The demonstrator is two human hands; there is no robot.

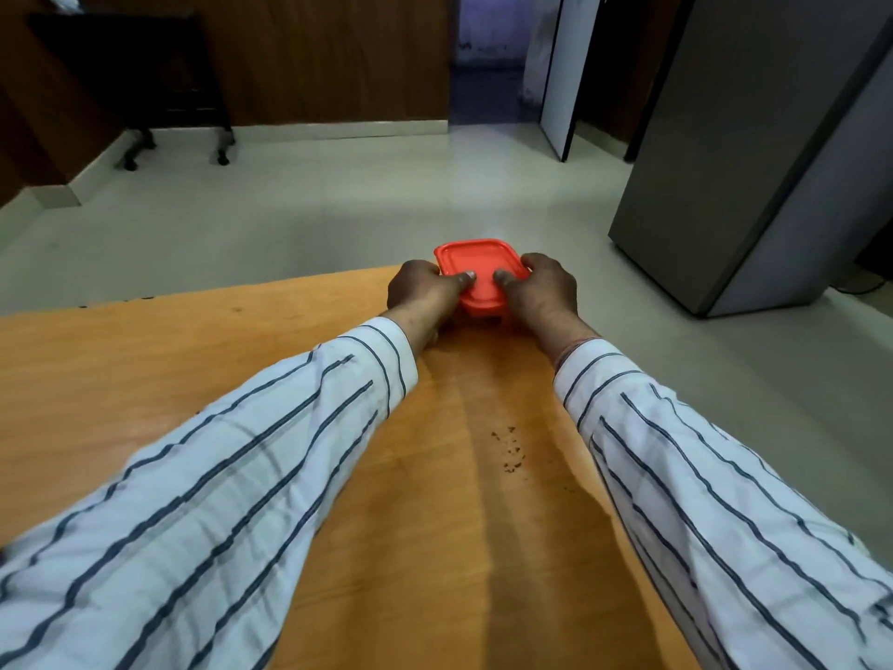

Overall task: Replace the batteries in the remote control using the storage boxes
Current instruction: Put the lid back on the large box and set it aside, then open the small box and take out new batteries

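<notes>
A small orange-red storage box [478, 263] with its lid on stands at the far edge of the wooden table [241, 360]. My left hand [423, 290] grips its left side, thumb pressed on the lid. My right hand [543, 287] grips its right side, thumb also on the lid. The box's lower part is mostly hidden by my hands. No remote control or batteries are in view.
Dark crumbs [510, 449] lie on the table between my forearms. Beyond the table edge is pale floor, a grey cabinet [754, 152] at right, a dark wheeled chair [145, 89] at far left, and a doorway [497, 60].
</notes>
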